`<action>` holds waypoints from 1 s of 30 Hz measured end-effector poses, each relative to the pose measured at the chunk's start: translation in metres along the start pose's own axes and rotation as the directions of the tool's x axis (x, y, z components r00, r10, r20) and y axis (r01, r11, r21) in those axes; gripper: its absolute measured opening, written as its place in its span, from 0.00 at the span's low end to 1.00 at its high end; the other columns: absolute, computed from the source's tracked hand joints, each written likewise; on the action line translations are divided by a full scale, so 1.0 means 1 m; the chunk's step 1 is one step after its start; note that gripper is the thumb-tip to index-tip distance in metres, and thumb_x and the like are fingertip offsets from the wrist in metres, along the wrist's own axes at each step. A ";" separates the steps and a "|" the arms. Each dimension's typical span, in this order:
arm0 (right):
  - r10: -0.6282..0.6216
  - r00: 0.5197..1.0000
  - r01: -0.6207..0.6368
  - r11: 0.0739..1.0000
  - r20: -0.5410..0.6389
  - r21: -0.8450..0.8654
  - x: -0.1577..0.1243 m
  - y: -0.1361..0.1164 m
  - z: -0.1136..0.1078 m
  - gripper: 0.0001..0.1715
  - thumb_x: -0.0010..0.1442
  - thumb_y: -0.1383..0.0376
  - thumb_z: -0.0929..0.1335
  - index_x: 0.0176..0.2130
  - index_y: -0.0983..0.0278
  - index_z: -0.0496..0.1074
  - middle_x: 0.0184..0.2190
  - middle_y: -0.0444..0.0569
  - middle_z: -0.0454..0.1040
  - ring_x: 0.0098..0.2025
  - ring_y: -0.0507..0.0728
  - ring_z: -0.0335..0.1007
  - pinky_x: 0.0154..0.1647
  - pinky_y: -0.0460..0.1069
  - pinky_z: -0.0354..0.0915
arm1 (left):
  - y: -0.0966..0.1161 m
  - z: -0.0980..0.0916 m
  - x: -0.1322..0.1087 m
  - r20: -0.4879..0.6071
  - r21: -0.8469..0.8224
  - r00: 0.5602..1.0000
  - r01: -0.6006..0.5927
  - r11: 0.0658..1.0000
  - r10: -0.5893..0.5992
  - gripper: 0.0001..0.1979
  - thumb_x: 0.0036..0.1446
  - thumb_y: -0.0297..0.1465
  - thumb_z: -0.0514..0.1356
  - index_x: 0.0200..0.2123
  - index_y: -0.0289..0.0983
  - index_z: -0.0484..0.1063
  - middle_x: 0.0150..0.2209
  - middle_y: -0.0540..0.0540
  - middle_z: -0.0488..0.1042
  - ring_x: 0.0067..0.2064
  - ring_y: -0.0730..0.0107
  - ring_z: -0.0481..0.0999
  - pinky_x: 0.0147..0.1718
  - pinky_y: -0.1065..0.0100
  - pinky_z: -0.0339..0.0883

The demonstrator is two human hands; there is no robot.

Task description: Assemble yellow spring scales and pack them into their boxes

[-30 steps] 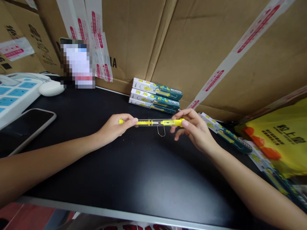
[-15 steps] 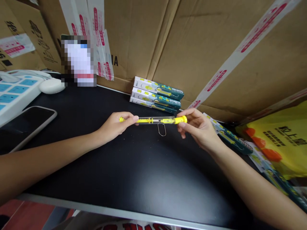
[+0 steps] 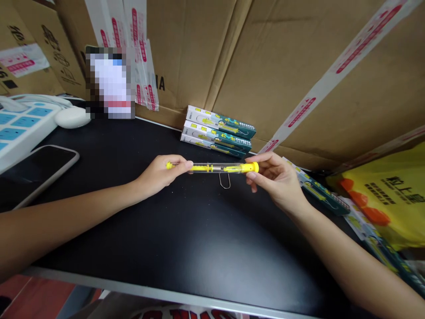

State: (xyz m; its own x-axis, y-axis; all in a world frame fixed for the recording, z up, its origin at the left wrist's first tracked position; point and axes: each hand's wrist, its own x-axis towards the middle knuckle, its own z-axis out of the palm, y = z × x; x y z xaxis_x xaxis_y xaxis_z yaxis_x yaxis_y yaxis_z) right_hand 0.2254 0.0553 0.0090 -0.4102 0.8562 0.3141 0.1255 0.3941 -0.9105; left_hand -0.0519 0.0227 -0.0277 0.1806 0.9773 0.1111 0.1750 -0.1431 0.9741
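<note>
A clear tubular spring scale (image 3: 217, 168) with yellow inner parts is held level above the black table. Its left end is gripped by my left hand (image 3: 162, 175), thumb along the tube and fingers closed behind it. At the other end, my right hand (image 3: 279, 177) pinches around the yellow end cap (image 3: 249, 167) with thumb and forefinger. Below the tube, a bent metal wire loop (image 3: 225, 180) shows against the tabletop; its upper part is hidden behind the tube.
Several printed spring-scale boxes (image 3: 217, 130) are stacked at the back against a large cardboard box (image 3: 282, 57). More boxes (image 3: 327, 192) lie along the right, near a yellow bag (image 3: 392, 190). A phone (image 3: 36, 175) and a white power strip (image 3: 28, 124) lie left on the black table (image 3: 186, 248).
The view has shifted very slightly. Both hands keep their hold on the spring scale, whose yellow inner part near the right end looks slightly turned.
</note>
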 end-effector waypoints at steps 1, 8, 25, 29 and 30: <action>0.002 1.000 -0.002 1.000 0.000 -0.007 0.000 0.000 0.000 0.15 0.51 0.64 0.76 0.40 0.61 0.73 0.29 0.43 0.72 0.25 0.49 0.68 0.17 0.42 0.67 | 0.000 0.000 0.000 0.002 -0.003 1.000 0.003 1.000 -0.003 0.17 0.58 0.43 0.58 0.26 0.35 0.70 0.16 0.57 0.54 0.17 0.82 0.53 0.15 0.76 0.45; -0.026 1.000 0.025 0.990 -0.006 -0.138 -0.002 -0.008 -0.002 0.16 0.51 0.63 0.76 0.40 0.61 0.73 0.28 0.44 0.74 0.25 0.50 0.69 0.19 0.44 0.70 | 0.001 0.001 0.000 0.010 -0.008 1.000 0.009 1.000 -0.009 0.17 0.58 0.44 0.58 0.27 0.35 0.72 0.15 0.57 0.54 0.17 0.81 0.52 0.15 0.75 0.45; 0.004 0.999 0.002 0.992 0.053 -0.126 -0.002 -0.003 -0.007 0.14 0.58 0.54 0.71 0.34 0.62 0.69 0.24 0.45 0.75 0.21 0.50 0.65 0.19 0.45 0.64 | 0.006 0.002 -0.003 -0.019 0.087 0.999 -0.040 0.995 0.042 0.16 0.57 0.42 0.58 0.28 0.35 0.72 0.15 0.58 0.54 0.17 0.80 0.52 0.17 0.74 0.47; 0.030 0.998 -0.016 0.979 0.063 -0.203 -0.004 -0.003 -0.006 0.20 0.60 0.49 0.68 0.30 0.62 0.68 0.22 0.45 0.73 0.19 0.50 0.61 0.17 0.45 0.59 | 0.010 0.002 -0.005 -0.010 0.155 0.998 -0.058 0.986 0.060 0.15 0.57 0.41 0.58 0.29 0.35 0.73 0.16 0.56 0.57 0.19 0.79 0.55 0.19 0.74 0.50; 0.030 0.998 -0.016 0.973 0.058 -0.231 -0.005 -0.003 -0.006 0.21 0.60 0.48 0.66 0.28 0.62 0.68 0.21 0.45 0.71 0.19 0.50 0.59 0.17 0.45 0.57 | 0.011 0.002 -0.006 -0.010 0.174 0.997 -0.068 0.982 0.071 0.15 0.57 0.41 0.58 0.29 0.35 0.73 0.17 0.56 0.59 0.19 0.79 0.57 0.20 0.74 0.52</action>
State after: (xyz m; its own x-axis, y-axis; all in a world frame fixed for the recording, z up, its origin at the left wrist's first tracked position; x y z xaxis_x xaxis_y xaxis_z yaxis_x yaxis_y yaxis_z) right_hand 0.2320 0.0518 0.0119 -0.4583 0.8468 0.2700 0.3370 0.4467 -0.8288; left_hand -0.0489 0.0149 -0.0184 0.1824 0.9663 0.1816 0.3278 -0.2339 0.9153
